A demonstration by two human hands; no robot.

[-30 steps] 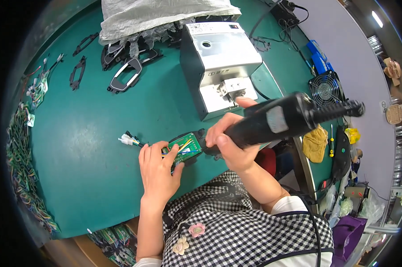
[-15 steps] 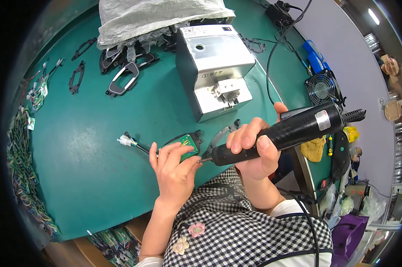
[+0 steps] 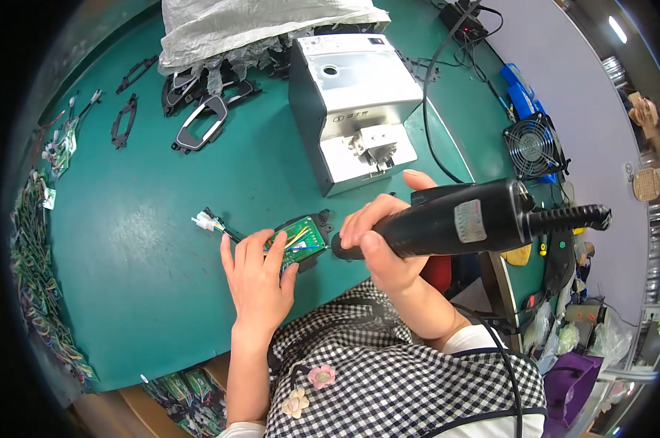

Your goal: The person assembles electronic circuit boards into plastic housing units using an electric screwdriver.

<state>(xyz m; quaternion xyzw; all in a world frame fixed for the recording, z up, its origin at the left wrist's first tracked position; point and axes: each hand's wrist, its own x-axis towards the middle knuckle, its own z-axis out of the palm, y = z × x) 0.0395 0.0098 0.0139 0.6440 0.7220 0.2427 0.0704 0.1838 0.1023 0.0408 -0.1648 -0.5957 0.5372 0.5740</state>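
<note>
My right hand (image 3: pixel 385 244) is wrapped round a black electric screwdriver (image 3: pixel 447 228), its nose pointing left and down at the right edge of a green circuit board (image 3: pixel 309 236). The driver's nose and my hand hide where the bit meets the board. Yellow and blue wires cross the board, which sits on a black plastic bracket (image 3: pixel 320 218). With its fingers over the left part of the board and its thumb along the near edge, my left hand (image 3: pixel 261 281) holds the board against the table. White connectors (image 3: pixel 207 221) on a dark cable lie just left of it.
A silver and black machine (image 3: pixel 363 95) stands behind the board. Black plastic frames (image 3: pixel 202 125) lie at the back left beside a white sack (image 3: pixel 264 33). Bundled wired boards (image 3: pixel 38 263) line the left edge. A fan (image 3: pixel 532 146) stands at right; the screwdriver's cable (image 3: pixel 426 124) loops behind.
My left fingers have moved left from the screwdriver's tip onto the board. The screwdriver has shifted left, and its nose now meets the board's right edge.
</note>
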